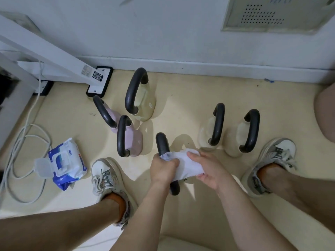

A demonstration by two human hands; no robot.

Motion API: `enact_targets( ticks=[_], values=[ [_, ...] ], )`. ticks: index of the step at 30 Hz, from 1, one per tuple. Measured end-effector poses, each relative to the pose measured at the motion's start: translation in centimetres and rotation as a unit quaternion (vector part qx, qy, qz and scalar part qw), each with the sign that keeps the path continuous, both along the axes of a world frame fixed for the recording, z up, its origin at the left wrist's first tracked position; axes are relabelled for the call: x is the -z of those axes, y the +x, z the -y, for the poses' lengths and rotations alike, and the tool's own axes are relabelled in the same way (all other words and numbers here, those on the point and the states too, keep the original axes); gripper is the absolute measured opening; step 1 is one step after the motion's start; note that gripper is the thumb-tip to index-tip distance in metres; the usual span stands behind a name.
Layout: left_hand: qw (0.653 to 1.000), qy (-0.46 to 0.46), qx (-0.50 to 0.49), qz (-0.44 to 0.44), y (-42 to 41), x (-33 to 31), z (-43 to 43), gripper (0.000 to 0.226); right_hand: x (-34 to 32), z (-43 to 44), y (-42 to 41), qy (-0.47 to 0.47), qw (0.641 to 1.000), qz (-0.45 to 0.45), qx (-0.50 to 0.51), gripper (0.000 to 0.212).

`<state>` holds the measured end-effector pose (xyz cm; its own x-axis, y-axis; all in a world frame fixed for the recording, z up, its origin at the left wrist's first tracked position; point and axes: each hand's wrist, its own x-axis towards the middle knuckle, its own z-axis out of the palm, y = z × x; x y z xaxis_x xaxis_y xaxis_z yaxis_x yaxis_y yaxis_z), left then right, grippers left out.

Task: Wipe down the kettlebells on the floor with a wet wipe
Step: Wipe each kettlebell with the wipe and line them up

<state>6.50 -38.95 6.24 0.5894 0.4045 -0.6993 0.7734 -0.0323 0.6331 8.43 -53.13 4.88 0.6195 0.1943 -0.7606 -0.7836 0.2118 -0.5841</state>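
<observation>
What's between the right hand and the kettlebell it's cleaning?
The white wet wipe, draped over the kettlebell; the right hand grips it. Seen in the head view.

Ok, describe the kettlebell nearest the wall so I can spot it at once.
Start at the white skirting board along the back wall, then the black foot plate by the QR sticker. Just right of that plate stands the cream kettlebell, black handle. Unlike the two pink kettlebells in front of it, it is larger and bears an 8.
</observation>
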Motion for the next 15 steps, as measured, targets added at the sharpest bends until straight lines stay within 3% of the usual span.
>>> enact_targets(
  ticks=[3,5,9,12,15],
  values=[
    [0.992,0.115,0.054,-0.009,0.9,-0.6,0.6,0.033,-0.4,-0.6,0.6,-0.145,0.985,0.078,-0.043,0.043],
    [0.986,0.149,0.078,0.001,1.1,-0.7,0.9,0.039,-0.5,-0.8,0.3,-0.228,0.964,0.125,-0.06,0.045],
    [0.982,0.174,0.078,0.005,1.2,-0.6,1.2,0.04,-1.5,-0.1,-0.6,-0.289,0.942,0.125,-0.118,0.056],
    [0.986,0.16,0.037,-0.004,1.6,-0.5,1.3,0.035,-2.4,0.3,-1.0,-0.24,0.954,0.104,-0.145,0.033],
    [0.995,0.1,0.004,-0.013,2.0,-0.5,1.1,0.029,-3.1,-0.1,-0.8,-0.169,0.971,0.141,-0.09,0.015]
  ],
)
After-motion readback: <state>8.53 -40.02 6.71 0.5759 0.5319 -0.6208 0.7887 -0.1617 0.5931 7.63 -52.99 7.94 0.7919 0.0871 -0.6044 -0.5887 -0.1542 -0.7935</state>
